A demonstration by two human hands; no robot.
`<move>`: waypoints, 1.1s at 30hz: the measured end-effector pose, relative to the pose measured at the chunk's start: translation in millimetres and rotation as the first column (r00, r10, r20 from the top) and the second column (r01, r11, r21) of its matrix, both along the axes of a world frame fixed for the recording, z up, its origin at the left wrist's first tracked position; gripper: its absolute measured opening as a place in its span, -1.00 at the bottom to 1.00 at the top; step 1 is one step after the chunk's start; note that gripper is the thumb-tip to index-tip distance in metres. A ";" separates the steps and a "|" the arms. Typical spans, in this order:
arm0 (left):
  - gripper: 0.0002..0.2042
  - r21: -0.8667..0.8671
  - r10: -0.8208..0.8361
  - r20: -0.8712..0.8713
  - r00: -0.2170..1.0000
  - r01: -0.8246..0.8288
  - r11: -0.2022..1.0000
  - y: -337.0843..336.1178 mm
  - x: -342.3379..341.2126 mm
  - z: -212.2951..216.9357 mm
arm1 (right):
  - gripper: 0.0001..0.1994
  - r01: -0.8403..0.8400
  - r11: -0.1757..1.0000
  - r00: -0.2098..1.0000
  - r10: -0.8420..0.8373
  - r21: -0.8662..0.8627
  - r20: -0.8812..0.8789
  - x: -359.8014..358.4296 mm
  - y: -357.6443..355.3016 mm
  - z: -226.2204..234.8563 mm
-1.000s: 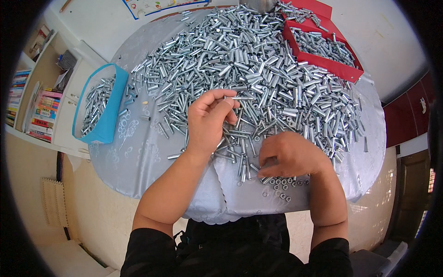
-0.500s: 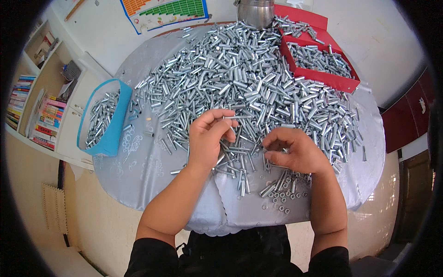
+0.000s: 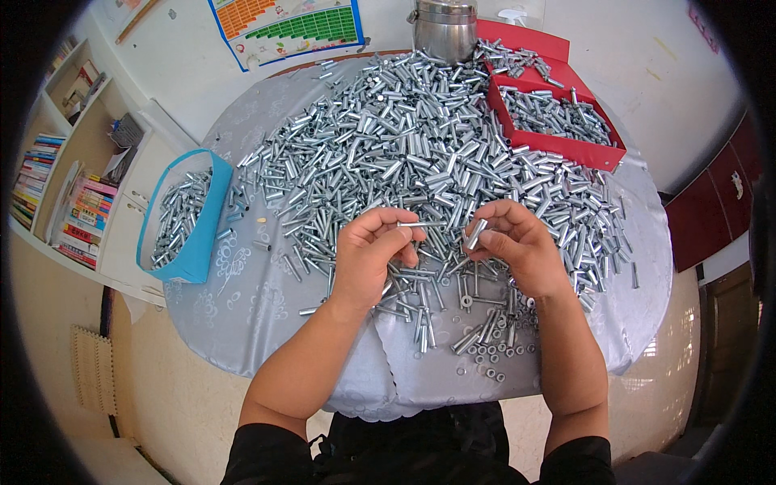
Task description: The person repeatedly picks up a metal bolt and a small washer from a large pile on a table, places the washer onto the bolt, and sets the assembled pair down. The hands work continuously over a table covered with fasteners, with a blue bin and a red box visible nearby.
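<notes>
Between the thumb and fingers of my left hand [image 3: 365,252] is a thin silver bolt [image 3: 430,224], its shaft pointing right. My right hand [image 3: 527,255] pinches a short, wider metal sleeve [image 3: 476,234], tilted, just right of the bolt's tip. Bolt and sleeve are apart. Under and beyond both hands spreads a big heap of loose sleeves and bolts [image 3: 388,145]. Several washers or nuts [image 3: 482,359] lie by my right forearm, next to a small cluster of bolts [image 3: 424,323].
A blue fabric bin [image 3: 198,242] of metal parts stands at the left of the round, cloth-covered table [image 3: 267,339]. At the back right sits a red box [image 3: 558,152] with more parts, beside a steel canister [image 3: 444,32]. Bookshelves [image 3: 81,202] stand left.
My right hand has risen slightly from the heap and now shows a metal sleeve in its fingers. My left hand keeps the bolt, nearly in place. The view has tilted slightly.
</notes>
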State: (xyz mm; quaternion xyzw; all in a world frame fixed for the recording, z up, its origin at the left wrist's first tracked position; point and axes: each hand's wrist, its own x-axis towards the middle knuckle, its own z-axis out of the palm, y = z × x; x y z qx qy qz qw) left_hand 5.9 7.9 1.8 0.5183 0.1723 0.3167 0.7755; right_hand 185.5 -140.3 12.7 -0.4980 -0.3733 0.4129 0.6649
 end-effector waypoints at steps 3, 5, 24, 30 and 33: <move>-0.82 -0.001 -0.003 -0.013 1.000 0.003 1.000 0.3 -1.1 -0.9 | -0.76 0.001 0.993 0.999 -0.007 -0.121 -0.052 -3.1 -1.8 9.4; -0.82 -0.006 -0.012 -0.027 1.000 0.011 1.000 -1.0 -0.1 -1.0 | -0.73 0.052 0.992 0.995 -0.041 -0.115 0.091 -9.8 -1.0 10.1; -0.72 0.122 -0.134 -0.223 0.966 0.164 0.979 -11.5 3.9 -2.6 | -0.80 0.141 0.989 0.937 -0.116 -0.052 0.331 -17.2 -0.4 6.7; -0.65 0.125 -0.256 -0.210 0.944 0.285 0.950 -12.3 3.2 0.7 | -0.85 0.239 0.965 0.925 -0.191 -0.112 0.328 -15.3 -1.0 6.7; -0.66 0.115 -0.265 -0.212 0.941 0.293 0.949 -15.1 2.6 -0.5 | -0.91 0.245 0.962 0.920 -0.194 -0.116 0.341 -18.7 -2.2 8.6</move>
